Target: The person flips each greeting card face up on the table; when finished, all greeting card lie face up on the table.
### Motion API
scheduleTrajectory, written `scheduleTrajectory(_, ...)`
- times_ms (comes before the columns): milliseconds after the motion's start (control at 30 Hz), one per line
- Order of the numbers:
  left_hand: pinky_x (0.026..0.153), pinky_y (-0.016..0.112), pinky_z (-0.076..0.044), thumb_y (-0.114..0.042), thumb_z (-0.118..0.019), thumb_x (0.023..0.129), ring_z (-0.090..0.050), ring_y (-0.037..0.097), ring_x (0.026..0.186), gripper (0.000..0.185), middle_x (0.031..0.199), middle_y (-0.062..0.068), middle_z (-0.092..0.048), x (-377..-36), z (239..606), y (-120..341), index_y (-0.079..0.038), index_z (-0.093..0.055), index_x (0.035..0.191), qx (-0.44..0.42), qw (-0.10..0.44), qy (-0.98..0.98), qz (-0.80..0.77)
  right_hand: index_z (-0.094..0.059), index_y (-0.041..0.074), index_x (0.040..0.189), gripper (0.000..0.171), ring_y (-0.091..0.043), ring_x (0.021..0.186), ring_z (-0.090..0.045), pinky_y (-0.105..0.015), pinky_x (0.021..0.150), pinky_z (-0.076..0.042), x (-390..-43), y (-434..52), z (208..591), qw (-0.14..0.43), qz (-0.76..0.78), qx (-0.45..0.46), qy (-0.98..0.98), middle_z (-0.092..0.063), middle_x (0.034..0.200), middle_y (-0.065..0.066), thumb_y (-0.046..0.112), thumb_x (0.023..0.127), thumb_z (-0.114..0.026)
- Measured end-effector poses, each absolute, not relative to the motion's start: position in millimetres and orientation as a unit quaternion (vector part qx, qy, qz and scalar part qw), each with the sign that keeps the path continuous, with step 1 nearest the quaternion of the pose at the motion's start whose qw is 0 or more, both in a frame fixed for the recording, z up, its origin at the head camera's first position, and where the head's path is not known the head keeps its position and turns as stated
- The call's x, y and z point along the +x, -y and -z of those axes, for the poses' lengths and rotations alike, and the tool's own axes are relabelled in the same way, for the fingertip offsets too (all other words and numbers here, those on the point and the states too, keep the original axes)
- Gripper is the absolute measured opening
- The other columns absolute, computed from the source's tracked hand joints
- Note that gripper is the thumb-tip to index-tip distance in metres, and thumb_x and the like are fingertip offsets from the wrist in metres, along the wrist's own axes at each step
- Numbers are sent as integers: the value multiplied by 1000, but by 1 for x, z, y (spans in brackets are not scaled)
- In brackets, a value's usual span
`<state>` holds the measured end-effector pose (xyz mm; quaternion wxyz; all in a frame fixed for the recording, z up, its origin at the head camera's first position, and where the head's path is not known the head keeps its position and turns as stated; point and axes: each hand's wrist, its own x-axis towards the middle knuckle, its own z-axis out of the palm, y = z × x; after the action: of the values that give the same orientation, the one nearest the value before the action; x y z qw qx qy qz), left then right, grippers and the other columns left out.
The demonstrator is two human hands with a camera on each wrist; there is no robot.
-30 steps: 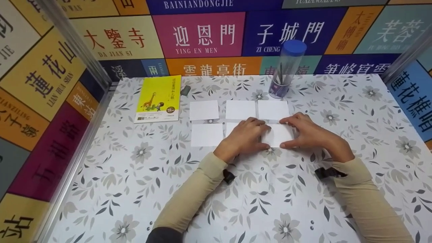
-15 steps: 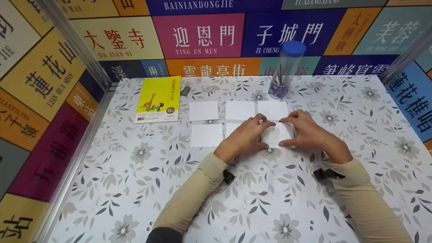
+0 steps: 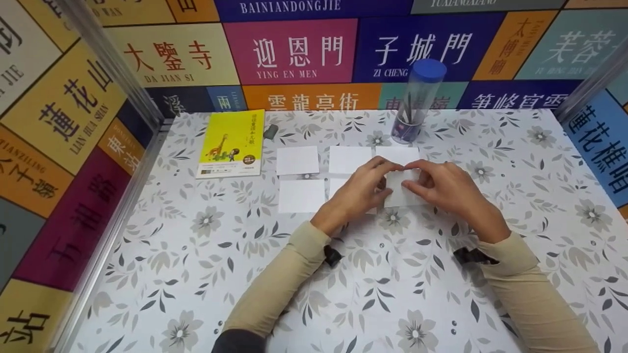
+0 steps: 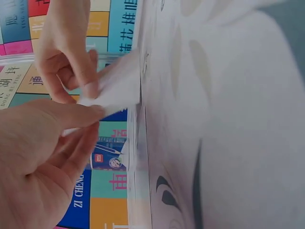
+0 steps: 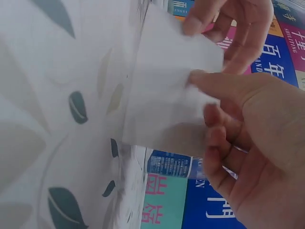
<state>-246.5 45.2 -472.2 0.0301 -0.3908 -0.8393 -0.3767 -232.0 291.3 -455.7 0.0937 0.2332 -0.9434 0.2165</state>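
Between both hands a square white paper card (image 3: pixel 395 192) stands tilted up from the table, its lower edge close to the patterned cloth. My left hand (image 3: pixel 357 187) pinches its upper left part, thumb on the near face. The right hand (image 3: pixel 454 189) pinches the upper right part, as the right wrist view shows with the thumb on the card (image 5: pixel 171 90) and fingers behind. In the left wrist view, the card (image 4: pixel 119 86) is seen nearly edge-on. Behind it lies another white card (image 3: pixel 398 154), partly covered by the fingers.
More white cards lie in two rows: one at the upper left (image 3: pixel 298 160), one at the lower left (image 3: pixel 301 196), one at the upper middle (image 3: pixel 349 159). A yellow book (image 3: pixel 231 139), a dark grey lump (image 3: pixel 270 131) and a blue-lidded clear tube (image 3: pixel 417 105) stand farther back.
The card lay flat with fingers at its sides; now it is raised and tilted, held by its upper part. Both hands have moved slightly away from the body and closer together.
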Motion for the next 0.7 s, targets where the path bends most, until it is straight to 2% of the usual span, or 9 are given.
scheduleTrajectory(100, 89, 16, -59, -8, -74, 103, -75, 12, 98, 50, 130, 10, -70, -248, 470, -45, -7, -58, 150, -390, 15, 809, 440, -77, 14, 113, 29, -11, 67, -71, -34, 65, -55, -231, -291, 455, 102, -243, 229, 937, -80, 81, 4, 41, 102, -76)
scheduleTrajectory(233, 85, 16, -60, -31, -63, 111, -79, 15, 96, 45, 121, 7, -78, -248, 468, -46, -13, -59, 151, -380, -26, 788, 484, -76, 19, 101, 26, -12, 69, -71, -30, 64, -53, -230, -293, 453, 117, -278, 212, 930, -79, 82, 6, 44, 106, -70)
scheduleTrajectory(300, 84, 17, -60, -42, -56, 113, -78, 15, 96, 46, 124, 3, -79, -248, 469, -46, -17, -61, 152, -372, -36, 793, 481, -75, 22, 97, 26, -11, 68, -68, -27, 64, -49, -230, -295, 451, 116, -293, 207, 926, -75, 79, 7, 43, 108, -65)
scheduleTrajectory(367, 86, 18, -60, -46, -53, 114, -77, 15, 100, 48, 131, 1, -76, -249, 469, -46, -19, -61, 152, -366, -28, 804, 468, -75, 23, 96, 25, -11, 69, -66, -25, 66, -49, -230, -296, 451, 103, -313, 216, 919, -73, 78, 7, 39, 110, -61)
scheduleTrajectory(433, 97, 18, -57, -44, -55, 113, -73, 12, 114, 48, 144, -1, -68, -250, 470, -45, -20, -59, 155, -357, 1, 827, 435, -76, 24, 97, 19, -10, 72, -67, -23, 69, -50, -230, -297, 450, 86, -333, 236, 909, -72, 80, 7, 33, 109, -63)
scheduleTrajectory(500, 111, 21, -52, -37, -62, 111, -65, 13, 131, 52, 154, 2, -60, -251, 471, -43, -18, -55, 159, -346, 30, 844, 409, -77, 22, 101, 11, -9, 78, -69, -21, 73, -53, -230, -297, 451, 66, -357, 260, 895, -75, 87, 8, 24, 107, -67)
scheduleTrajectory(567, 118, 24, -47, -29, -68, 108, -61, 15, 138, 57, 155, 5, -59, -253, 473, -40, -17, -51, 161, -335, 44, 853, 397, -78, 21, 107, 10, -9, 83, -68, -19, 78, -54, -230, -298, 453, 54, -375, 282, 881, -78, 98, 7, 15, 103, -71)
scheduleTrajectory(633, 116, 29, -52, -22, -71, 106, -66, 17, 131, 59, 144, 7, -68, -256, 474, -37, -13, -52, 160, -325, 32, 850, 413, -78, 22, 117, 22, -7, 98, -71, -16, 88, -54, -231, -298, 454, 54, -382, 292, 875, -80, 112, 5, 9, 101, -71)
scheduleTrajectory(700, 103, 27, -59, -16, -74, 104, -74, 16, 113, 55, 125, 9, -78, -258, 474, -36, -8, -57, 155, -319, 14, 842, 436, -75, 26, 133, 37, -6, 112, -69, -13, 99, -51, -233, -299, 455, 61, -380, 285, 878, -78, 128, 3, 8, 101, -72)
